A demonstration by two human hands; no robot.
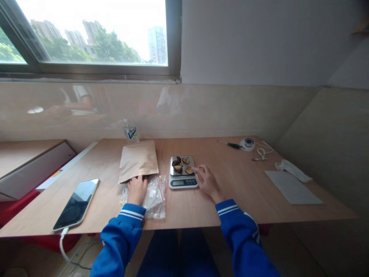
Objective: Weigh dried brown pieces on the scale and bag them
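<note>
Left hand (137, 190) in mouth of brown pouch (138, 157), fingertips hidden, cannot tell if grip is closed. Right hand (207, 182) at digital scale (182, 178), index finger extended to dried pieces (188, 169) on it; cannot tell if grip pinches. Scale mid-worktop (242, 184); phone (77, 204) near front left corner.

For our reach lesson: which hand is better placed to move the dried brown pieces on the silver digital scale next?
Probably the right hand: its fingers are beside the pieces, while the left hand is busy at the flat tan pouch.
</note>
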